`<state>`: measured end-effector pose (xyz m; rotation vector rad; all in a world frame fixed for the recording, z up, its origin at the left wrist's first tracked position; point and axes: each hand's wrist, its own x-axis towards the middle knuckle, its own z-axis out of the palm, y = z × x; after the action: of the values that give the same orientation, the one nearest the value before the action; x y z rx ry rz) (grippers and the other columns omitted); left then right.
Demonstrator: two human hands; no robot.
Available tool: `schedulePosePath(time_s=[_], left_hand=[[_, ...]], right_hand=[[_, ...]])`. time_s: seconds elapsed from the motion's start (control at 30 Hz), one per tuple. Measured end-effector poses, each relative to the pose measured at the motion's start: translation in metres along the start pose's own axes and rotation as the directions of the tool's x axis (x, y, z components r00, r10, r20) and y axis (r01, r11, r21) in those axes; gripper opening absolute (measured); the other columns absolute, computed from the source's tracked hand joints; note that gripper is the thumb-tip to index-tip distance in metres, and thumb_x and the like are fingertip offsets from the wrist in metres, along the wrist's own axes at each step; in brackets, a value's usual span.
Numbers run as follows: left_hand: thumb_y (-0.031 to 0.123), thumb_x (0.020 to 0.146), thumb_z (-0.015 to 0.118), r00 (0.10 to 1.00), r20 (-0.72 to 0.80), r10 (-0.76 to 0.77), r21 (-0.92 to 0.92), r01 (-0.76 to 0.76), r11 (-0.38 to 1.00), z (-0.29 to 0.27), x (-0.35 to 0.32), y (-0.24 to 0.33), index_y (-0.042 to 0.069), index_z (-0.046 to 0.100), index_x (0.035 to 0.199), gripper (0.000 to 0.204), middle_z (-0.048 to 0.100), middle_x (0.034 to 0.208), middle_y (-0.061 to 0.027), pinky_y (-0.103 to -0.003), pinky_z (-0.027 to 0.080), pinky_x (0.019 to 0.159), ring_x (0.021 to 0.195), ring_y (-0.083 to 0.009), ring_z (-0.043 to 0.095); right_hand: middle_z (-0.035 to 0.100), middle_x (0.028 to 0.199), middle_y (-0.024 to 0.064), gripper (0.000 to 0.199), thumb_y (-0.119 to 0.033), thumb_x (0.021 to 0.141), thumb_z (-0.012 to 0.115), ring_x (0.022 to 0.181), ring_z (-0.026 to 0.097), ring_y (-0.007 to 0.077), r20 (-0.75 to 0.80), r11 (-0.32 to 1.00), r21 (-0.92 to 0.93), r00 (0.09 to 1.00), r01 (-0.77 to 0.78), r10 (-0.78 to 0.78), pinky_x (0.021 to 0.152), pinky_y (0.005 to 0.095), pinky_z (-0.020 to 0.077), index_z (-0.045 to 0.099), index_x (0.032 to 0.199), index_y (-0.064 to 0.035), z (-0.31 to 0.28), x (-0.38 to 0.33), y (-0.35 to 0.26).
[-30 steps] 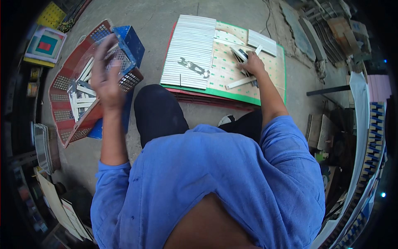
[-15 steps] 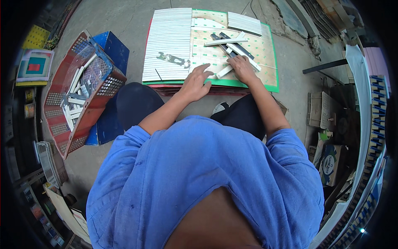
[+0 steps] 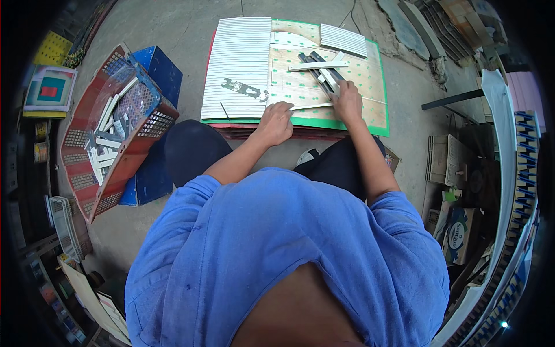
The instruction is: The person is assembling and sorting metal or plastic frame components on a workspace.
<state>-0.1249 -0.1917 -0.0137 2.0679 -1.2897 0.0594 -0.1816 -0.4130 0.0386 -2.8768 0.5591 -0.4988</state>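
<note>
A thin white strip (image 3: pixel 312 106) runs between my hands near the front of a pale board (image 3: pixel 370 113) with green marks and a green edge. Closed around its left end is my left hand (image 3: pixel 275 122). My right hand (image 3: pixel 348 105) has its fingers bent over the strip's right end, and its fingertips are partly hidden. Just beyond the right hand lies a loose pile of white strips (image 3: pixel 318 66) and dark strips (image 3: pixel 306 58), crossing each other. To the left, rows of white strips (image 3: pixel 237 52) lie side by side, with a grey flat cut-out tool (image 3: pixel 243 88) on them.
A shorter block of lined-up strips (image 3: pixel 343 40) sits at the board's far right. On my left, a tilted red plastic crate (image 3: pixel 78 141) holds several loose strips and leans on a blue box (image 3: pixel 165 72). Crates (image 3: pixel 448 156) and a dark bar (image 3: pixel 454 99) stand at right.
The white strip near the front has turned to lie sideways. My left hand has closed on its left end, and my right hand has come nearer me.
</note>
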Motion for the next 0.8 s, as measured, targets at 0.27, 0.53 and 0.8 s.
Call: schedulePosePath(time_s=[0.27,0.53,0.8], left_hand=[[0.003,0.067,0.051,0.999,0.032,-0.005,-0.044,0.006,0.999,-0.003,0.004,0.001,-0.002,0.059,0.089,0.023,0.056,0.106,-0.0141,-0.040,0.039,0.088,0.101,-0.0301,0.050],[0.005,0.067,0.051,0.999,0.048,0.017,-0.015,-0.016,1.000,-0.005,0.004,0.004,-0.002,0.059,0.091,0.026,0.056,0.107,-0.0144,-0.040,0.040,0.088,0.101,-0.0301,0.050],[0.005,0.069,0.049,0.996,0.043,-0.075,-0.055,0.077,0.995,-0.003,-0.003,0.004,-0.006,0.058,0.093,0.028,0.050,0.113,-0.0204,-0.041,0.039,0.091,0.104,-0.0345,0.048]], right_hand=[[0.059,0.092,0.0189,0.020,-0.007,0.075,0.056,0.086,0.058,0.0348,0.196,0.960,-0.101,0.940,-0.263,0.278,0.074,0.0426,0.0462,0.063,0.094,-0.0048,-0.021,0.007,0.039],[0.060,0.086,0.0159,0.018,-0.007,0.073,0.059,0.084,0.057,0.0316,0.136,0.936,0.285,0.958,0.206,-0.253,0.076,0.0390,0.0450,0.066,0.089,-0.0042,0.018,-0.005,-0.003],[0.059,0.086,0.0149,0.028,-0.012,0.071,0.064,0.087,0.056,0.0319,0.135,0.899,0.234,0.903,0.370,-0.407,0.079,0.0395,0.0432,0.063,0.099,-0.0057,0.010,-0.023,-0.011]])
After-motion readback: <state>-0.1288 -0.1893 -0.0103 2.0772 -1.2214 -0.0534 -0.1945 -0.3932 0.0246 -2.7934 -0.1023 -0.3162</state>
